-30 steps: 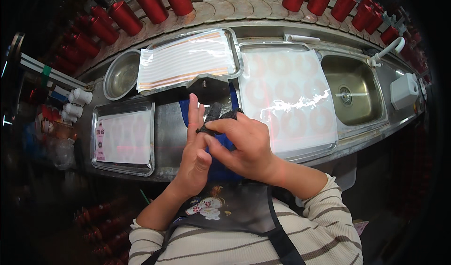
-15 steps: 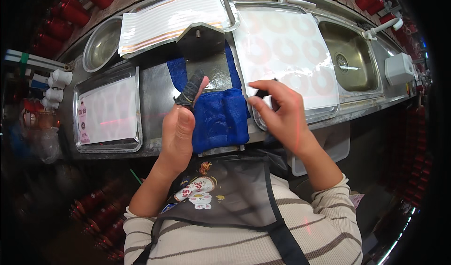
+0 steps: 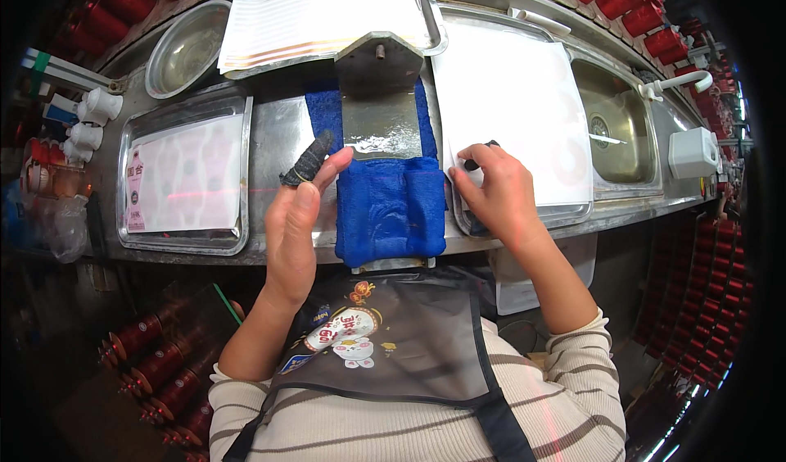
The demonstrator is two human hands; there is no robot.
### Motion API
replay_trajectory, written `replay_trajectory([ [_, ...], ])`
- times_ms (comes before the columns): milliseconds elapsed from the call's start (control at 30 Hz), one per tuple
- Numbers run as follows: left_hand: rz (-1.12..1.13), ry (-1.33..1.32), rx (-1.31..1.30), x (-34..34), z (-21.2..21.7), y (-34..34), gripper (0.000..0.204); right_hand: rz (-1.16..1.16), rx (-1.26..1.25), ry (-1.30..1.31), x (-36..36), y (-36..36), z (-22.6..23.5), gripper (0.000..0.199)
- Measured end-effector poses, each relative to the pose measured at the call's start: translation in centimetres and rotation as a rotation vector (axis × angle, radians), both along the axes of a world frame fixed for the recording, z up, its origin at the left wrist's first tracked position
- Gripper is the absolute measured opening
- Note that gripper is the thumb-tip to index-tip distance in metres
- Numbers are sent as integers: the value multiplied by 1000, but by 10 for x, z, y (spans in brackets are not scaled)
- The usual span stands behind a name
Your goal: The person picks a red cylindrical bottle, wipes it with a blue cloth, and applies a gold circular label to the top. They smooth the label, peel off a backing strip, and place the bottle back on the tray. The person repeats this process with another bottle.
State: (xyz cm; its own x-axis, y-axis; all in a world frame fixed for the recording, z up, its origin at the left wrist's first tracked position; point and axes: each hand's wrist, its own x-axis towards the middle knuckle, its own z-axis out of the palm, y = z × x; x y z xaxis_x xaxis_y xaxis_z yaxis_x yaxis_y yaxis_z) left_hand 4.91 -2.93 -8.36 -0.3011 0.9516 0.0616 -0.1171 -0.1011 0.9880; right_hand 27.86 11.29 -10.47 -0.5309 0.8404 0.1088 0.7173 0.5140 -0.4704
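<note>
My left hand (image 3: 293, 228) is just left of a blue cloth pad (image 3: 389, 216), its fingers stretched out and holding nothing that I can see. A black cover held by a band wraps one of its fingers. On the pad's other side, my right hand (image 3: 503, 192) hovers by the left edge of a large sheet (image 3: 508, 93) with faint ring shapes. Its thumb and forefinger are curved and apart, and a black cover shows on another finger. Behind the pad stands a metal holder (image 3: 378, 65) with a wet, shiny plate (image 3: 381, 126) at its foot.
Printed pink sheets (image 3: 188, 175) lie in a metal tray (image 3: 244, 224) at left. Striped sheets (image 3: 319, 24) and a metal bowl (image 3: 184, 52) are at the back. On the right are a sink (image 3: 614, 167), a faucet (image 3: 684, 81) and a white plastic jug (image 3: 694, 152).
My left hand has shifted left, away from the holder and the pad. My right hand's thumb and forefinger have come a little lower and stay apart. The whole view has shifted slightly.
</note>
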Motion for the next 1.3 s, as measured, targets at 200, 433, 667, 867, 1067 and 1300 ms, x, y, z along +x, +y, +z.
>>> replay_trajectory([
  [200, 63, -73, -25, -4, 1, 2, 55, -149, -306, 280, 34, 33, -9, 14],
  [433, 142, 10, -20, -21, 1, 2, 56, -526, 212, -17, 148, 115, 16, 21],
  [667, 154, 98, -18, -40, -6, 6, 57, -445, 199, -73, 104, 84, 18, 66],
  [867, 164, 161, 4, -26, 7, 15, 54, -465, 88, -287, 90, 99, 1, 43],
  [1067, 171, 145, -24, -33, 3, 13, 55, -524, 185, 120, 152, 90, 34, 22],
  [1300, 96, 161, -26, -34, 5, 28, 49, -859, 154, 711, 299, 2, 20, 36],
])
